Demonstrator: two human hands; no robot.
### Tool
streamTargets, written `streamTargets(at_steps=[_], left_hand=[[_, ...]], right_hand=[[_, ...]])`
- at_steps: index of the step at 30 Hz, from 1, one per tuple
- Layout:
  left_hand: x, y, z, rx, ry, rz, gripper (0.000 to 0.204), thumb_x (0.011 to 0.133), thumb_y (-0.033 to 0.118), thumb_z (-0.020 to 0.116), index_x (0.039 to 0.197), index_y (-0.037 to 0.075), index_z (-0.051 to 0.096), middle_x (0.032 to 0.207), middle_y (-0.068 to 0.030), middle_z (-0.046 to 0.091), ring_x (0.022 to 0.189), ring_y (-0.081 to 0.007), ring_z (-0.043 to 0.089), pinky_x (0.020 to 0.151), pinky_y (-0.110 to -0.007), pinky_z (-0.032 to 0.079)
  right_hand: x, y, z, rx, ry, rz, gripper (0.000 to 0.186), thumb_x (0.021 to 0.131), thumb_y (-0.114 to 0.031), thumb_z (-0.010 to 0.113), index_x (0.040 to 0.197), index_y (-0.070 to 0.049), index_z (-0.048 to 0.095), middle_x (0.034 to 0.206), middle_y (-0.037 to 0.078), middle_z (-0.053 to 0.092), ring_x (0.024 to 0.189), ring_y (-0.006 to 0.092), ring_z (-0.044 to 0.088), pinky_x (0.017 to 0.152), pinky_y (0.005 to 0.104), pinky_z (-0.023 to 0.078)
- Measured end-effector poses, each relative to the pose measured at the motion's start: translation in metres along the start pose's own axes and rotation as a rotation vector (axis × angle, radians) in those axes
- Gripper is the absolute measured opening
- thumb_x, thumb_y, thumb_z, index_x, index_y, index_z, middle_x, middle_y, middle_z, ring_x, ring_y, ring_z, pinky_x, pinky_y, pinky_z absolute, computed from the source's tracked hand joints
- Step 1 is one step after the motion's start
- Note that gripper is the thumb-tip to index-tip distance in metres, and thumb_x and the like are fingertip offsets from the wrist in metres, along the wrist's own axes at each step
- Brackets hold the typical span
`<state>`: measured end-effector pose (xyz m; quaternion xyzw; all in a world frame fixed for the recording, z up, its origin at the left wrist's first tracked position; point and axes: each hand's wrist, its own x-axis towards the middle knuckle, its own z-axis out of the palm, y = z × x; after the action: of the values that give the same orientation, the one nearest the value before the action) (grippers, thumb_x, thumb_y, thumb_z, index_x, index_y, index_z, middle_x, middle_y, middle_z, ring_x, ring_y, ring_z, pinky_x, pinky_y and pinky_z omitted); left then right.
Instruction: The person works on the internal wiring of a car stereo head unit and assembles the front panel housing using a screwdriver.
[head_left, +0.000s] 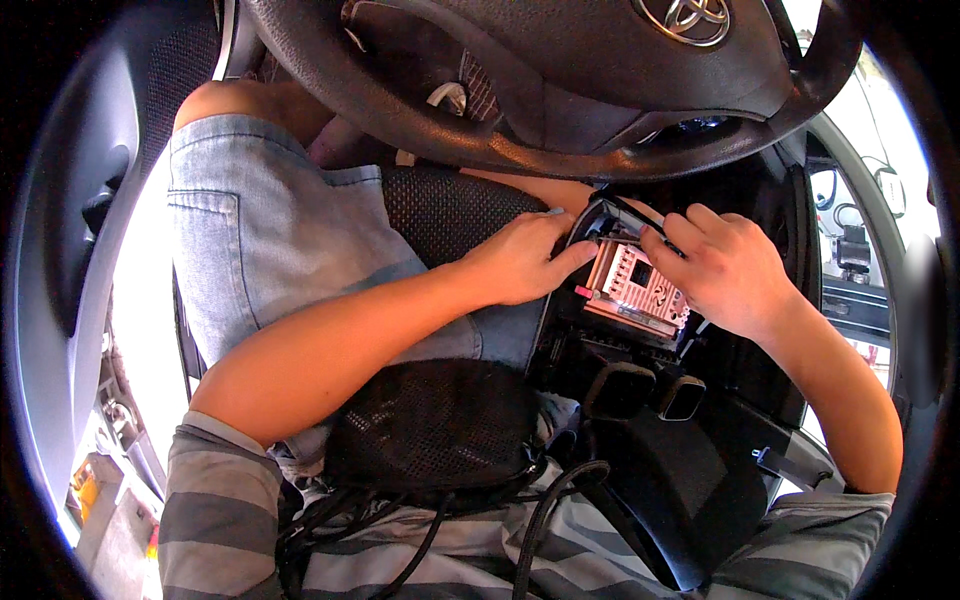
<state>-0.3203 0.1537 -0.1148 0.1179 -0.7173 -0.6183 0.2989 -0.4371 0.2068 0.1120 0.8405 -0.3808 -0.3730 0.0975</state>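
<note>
I see my left hand (520,262) resting flat, fingers loosely extended, its fingertips touching the left edge of the pink-white connector block (638,285). My right hand (722,268) curls over the block's right side, fingers pinched on a thin black trim strip (632,212) just above it. The steering wheel (560,95) sits beyond both hands.

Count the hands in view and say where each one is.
2. The left hand rests against the left edge of the pinkish-white module below the steering wheel. The right hand lies over its right side. No others show.
</note>
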Motion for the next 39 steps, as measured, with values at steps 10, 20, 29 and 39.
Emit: streamTargets(at_steps=[10,20,29,39], left_hand=[[-0.021,0.032,0.025,0.058,0.569,0.189,0.022,0.087,0.022,0.063,0.097,0.003,0.059,0.092,-0.0166,0.056,0.087,-0.0377,0.052,0.077,-0.046,0.044],[-0.06,0.067,0.047,0.201,0.001,0.422,0.014,0.084,0.02,0.064,0.086,0.008,0.057,0.075,-0.005,0.058,0.074,-0.0237,0.056,0.064,-0.037,0.05],[-0.041,0.057,0.018,-0.013,0.251,0.17,0.021,0.081,0.015,0.068,0.095,0.004,0.056,0.078,-0.0101,0.059,0.076,-0.0274,0.061,0.065,-0.039,0.049],[-0.007,0.011,-0.005,0.071,0.099,-0.114,0.039,0.082,0.031,0.07,0.097,-0.004,0.063,0.09,-0.0226,0.066,0.09,-0.038,0.064,0.081,-0.044,0.048]], right_hand=[[-0.002,-0.002,0.003,0.035,-0.005,0.022,0.021,0.078,-0.018,0.059,0.097,-0.008,0.063,0.091,0.004,0.059,0.083,0.0187,0.061,0.061,0.0311,0.054],[-0.01,0.003,0.005,0.063,0.061,0.06,0.043,0.062,-0.013,0.07,0.104,-0.005,0.062,0.084,0.004,0.052,0.076,0.0196,0.055,0.057,0.0321,0.048],[-0.007,0.0,-0.002,0.064,0.002,0.072,0.023,0.079,-0.017,0.059,0.099,-0.008,0.063,0.091,0.005,0.06,0.083,0.0195,0.062,0.061,0.0326,0.054],[-0.005,-0.002,0.004,0.088,0.025,0.07,0.019,0.08,-0.018,0.058,0.096,-0.008,0.062,0.092,0.005,0.06,0.087,0.0197,0.062,0.063,0.0325,0.055]])
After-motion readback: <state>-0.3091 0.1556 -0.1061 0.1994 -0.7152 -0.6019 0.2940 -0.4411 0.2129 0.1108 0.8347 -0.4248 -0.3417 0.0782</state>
